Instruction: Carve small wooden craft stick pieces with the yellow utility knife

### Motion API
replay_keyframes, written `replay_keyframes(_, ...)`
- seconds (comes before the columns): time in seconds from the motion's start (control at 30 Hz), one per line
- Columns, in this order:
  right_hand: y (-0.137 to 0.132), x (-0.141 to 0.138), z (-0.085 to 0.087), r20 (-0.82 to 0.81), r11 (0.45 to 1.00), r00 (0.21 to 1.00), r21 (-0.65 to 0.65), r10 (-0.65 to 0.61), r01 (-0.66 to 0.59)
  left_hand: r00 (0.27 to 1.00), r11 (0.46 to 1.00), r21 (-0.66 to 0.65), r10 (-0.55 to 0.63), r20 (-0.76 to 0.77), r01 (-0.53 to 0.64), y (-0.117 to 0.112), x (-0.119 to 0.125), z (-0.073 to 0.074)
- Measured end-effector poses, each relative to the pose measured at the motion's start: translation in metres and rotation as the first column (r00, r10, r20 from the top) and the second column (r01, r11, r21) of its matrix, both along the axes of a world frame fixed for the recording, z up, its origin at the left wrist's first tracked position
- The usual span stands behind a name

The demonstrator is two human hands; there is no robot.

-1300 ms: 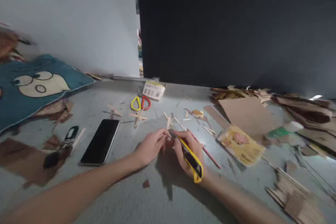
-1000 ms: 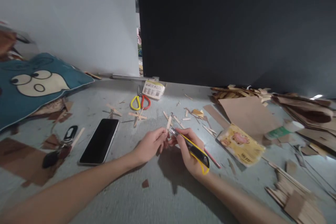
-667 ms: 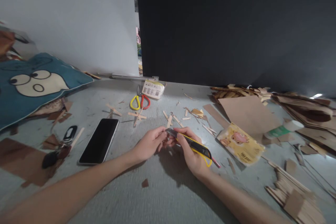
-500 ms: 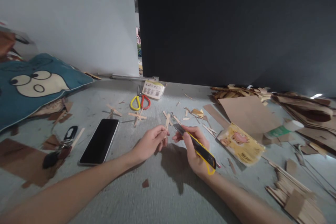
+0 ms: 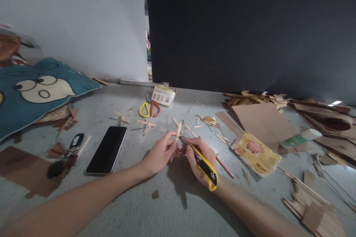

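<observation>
My left hand [image 5: 162,152] pinches a short wooden stick [image 5: 178,130] that points up and away from me. In my right hand [image 5: 201,159] is a yellow and black utility knife [image 5: 204,164], its handle slanting down to the right. The knife's tip is close against the lower part of the stick; whether the blade touches it I cannot tell. Beyond my hands lie loose wooden sticks [image 5: 190,130]. Sticks joined in a star shape [image 5: 146,124] lie to the left of them. A red pencil-like rod [image 5: 224,166] rests by my right wrist.
A phone [image 5: 107,150] and keys [image 5: 65,159] lie left, near a blue cushion [image 5: 50,92]. Scissors [image 5: 150,109] and a white packet [image 5: 164,95] are farther back. To the right are a yellow packet [image 5: 256,153], a glue bottle [image 5: 299,139], cardboard [image 5: 263,118] and stacked sticks [image 5: 306,200].
My right hand has moved left with the utility knife, bringing its tip to the stick. More of the red rod now shows. My left hand keeps its hold on the stick.
</observation>
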State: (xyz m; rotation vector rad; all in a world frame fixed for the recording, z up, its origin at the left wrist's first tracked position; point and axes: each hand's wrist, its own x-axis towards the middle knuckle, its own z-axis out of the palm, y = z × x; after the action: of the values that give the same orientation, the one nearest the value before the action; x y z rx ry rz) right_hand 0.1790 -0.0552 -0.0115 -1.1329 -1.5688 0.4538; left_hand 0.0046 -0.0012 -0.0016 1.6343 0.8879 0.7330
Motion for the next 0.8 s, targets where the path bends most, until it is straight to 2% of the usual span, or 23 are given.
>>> replay_keyframes(0.2,0.0,-0.001,0.002,0.074,0.999,0.997,0.052,-0.011,0.007,0.998,0.997,0.072,0.017,-0.067,-0.012,0.0,0.0,0.001)
replay_keyframes(0.43,-0.008,-0.005,0.002,0.085,0.999,0.996,-0.009,0.037,-0.036,0.975,0.987,0.151,0.079,-0.208,-0.048,-0.002,-0.001,-0.001)
replay_keyframes(0.63,-0.004,-0.003,0.003,-0.089,0.993,0.996,-0.118,0.009,-0.02,0.983,0.99,0.141,0.038,-0.18,-0.013,0.0,-0.002,-0.004)
replay_keyframes(0.8,0.002,0.001,0.007,-0.346,0.966,0.935,-0.207,0.076,-0.155,0.995,0.996,0.085,-0.021,-0.096,0.029,0.001,-0.004,0.0)
